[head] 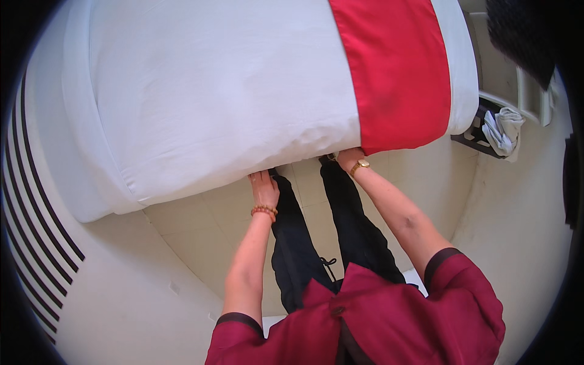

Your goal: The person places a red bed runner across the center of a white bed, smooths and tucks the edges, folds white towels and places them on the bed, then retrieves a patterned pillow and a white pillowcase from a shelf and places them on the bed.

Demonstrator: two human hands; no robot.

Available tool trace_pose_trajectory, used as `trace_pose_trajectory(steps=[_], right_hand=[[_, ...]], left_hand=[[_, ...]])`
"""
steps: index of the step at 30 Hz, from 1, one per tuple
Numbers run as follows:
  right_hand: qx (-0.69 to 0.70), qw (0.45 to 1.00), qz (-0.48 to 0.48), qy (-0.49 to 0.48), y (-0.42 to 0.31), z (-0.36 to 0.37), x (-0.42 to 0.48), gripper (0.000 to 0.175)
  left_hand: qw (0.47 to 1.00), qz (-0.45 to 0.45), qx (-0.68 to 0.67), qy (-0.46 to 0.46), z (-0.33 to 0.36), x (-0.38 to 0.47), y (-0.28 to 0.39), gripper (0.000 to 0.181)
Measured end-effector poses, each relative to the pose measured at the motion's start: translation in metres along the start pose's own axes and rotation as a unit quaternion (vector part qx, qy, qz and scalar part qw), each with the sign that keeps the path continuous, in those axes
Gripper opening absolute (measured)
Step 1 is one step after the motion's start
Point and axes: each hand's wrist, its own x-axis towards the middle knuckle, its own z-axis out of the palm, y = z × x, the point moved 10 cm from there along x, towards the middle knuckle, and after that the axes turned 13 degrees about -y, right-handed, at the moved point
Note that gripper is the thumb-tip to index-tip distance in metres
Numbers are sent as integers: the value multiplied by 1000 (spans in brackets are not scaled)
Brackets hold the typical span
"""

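Observation:
A bed with a white cover (219, 91) spans the upper part of the head view, and a red bed runner (397, 73) lies across it towards the right. My left hand (264, 188), with a beaded bracelet at the wrist, is at the lower edge of the white cover; its fingertips are partly hidden at that edge. My right hand (350, 159), below a gold-coloured wristwatch (362, 163), reaches under the edge close to the runner's lower corner. The cover hides most of its fingers, so its grip does not show.
Pale floor tiles (205, 228) lie below the bed's side. To the right, a crumpled white cloth (504, 132) rests on a dark rack or crate (474, 142). Dark stripes (41, 200) mark the pale wall at the left.

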Motion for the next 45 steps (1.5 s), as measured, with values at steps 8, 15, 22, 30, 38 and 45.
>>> trace_pose_trajectory(steps=[8, 15, 22, 30, 38, 45], right_hand=[[-71, 968, -209, 120, -51, -20, -60, 40], [-41, 986, -159, 6, -70, 1, -15, 44], [-72, 969, -235, 3, -131, 28, -18, 43], [-179, 948, -265, 0, -161, 20, -42, 44], [166, 871, -390, 250, -246, -303, -21, 34], [-93, 861, -268, 423, -512, -233, 13, 73]], left_hand=[[968, -40, 81, -235, 47, 36, 19, 48], [928, -158, 42, -336, 53, 52, 5, 46], [938, -127, 17, -321, 64, 61, -6, 45], [980, 18, -99, -171, 24, 32, 14, 42], [972, -64, -140, 178, -174, -94, -152, 41], [923, -251, -17, 291, -283, -80, -298, 64]])
